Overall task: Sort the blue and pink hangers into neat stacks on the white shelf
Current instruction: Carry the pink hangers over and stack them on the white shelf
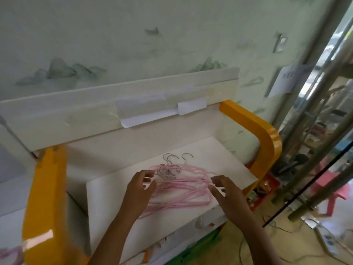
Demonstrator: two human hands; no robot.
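Observation:
Several pink hangers (pixel 183 188) with metal hooks lie in a loose overlapping pile on the white shelf (pixel 114 197). Their hooks (pixel 172 158) point toward the back wall. My left hand (pixel 140 186) hovers over the pile's left end, fingers loosely curled, fingertips near the hanger necks. My right hand (pixel 223 190) is at the pile's right end with fingers spread and bent, touching or just above the pink wires. Neither hand clearly grips a hanger. No blue hanger is visible.
Yellow-orange frame arms stand at the shelf's left (pixel 44 207) and right (pixel 263 134). A white back panel (pixel 95 111) with taped paper rises behind. Metal poles (pixel 313 111), a pink stool (pixel 334 190) and floor cables lie to the right.

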